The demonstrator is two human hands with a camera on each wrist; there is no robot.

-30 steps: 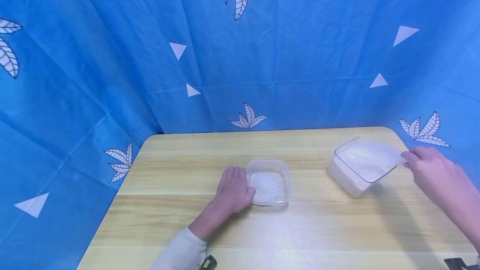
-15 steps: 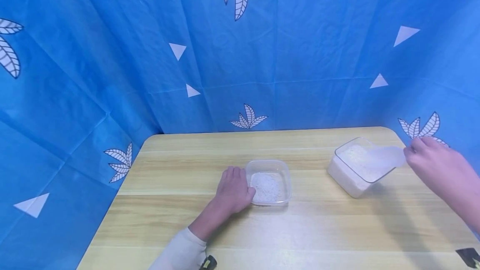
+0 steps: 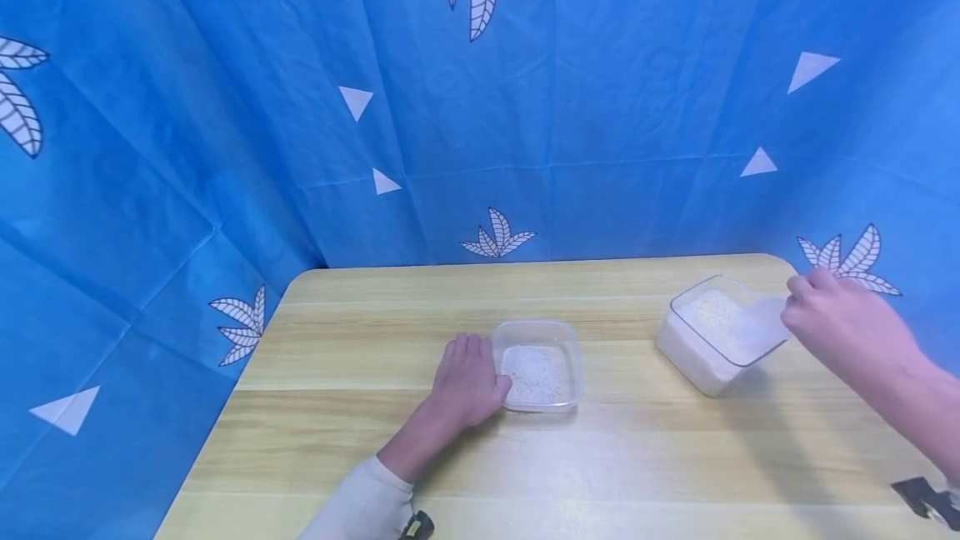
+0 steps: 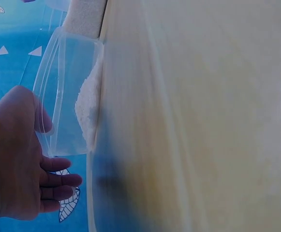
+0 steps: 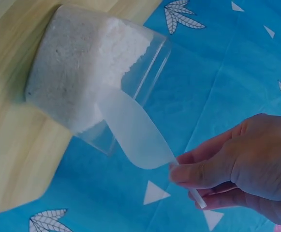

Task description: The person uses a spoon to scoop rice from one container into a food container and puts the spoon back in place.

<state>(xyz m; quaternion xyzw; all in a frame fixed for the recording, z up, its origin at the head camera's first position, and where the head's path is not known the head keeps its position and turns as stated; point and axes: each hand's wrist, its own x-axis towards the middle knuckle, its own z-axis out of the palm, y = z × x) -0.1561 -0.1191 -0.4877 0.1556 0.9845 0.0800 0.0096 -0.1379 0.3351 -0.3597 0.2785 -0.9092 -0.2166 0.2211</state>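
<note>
The blue cloth [image 3: 480,123] with its pale leaves and triangles spans the whole width behind the low tub [image 3: 566,357], beyond the far edge of the desk [image 3: 360,340]. My light left sleeve [image 3: 367,498] comes in from the near left of the low tub. My left hand [image 3: 463,382] holds the tub's left side, thumb at the near left corner, fingers along the outside. The low tub sits on the desk with a shallow heap of white grains [image 3: 532,373] in it. Well to its right, set at an angle, stands the deeper clear container [image 3: 686,352], much fuller of white grains. The translucent scoop [image 5: 135,128] slants into that container, its tip against the grains. Farthest right of the low tub, my right hand [image 5: 256,164] pinches the scoop's handle between thumb and fingers.
</note>
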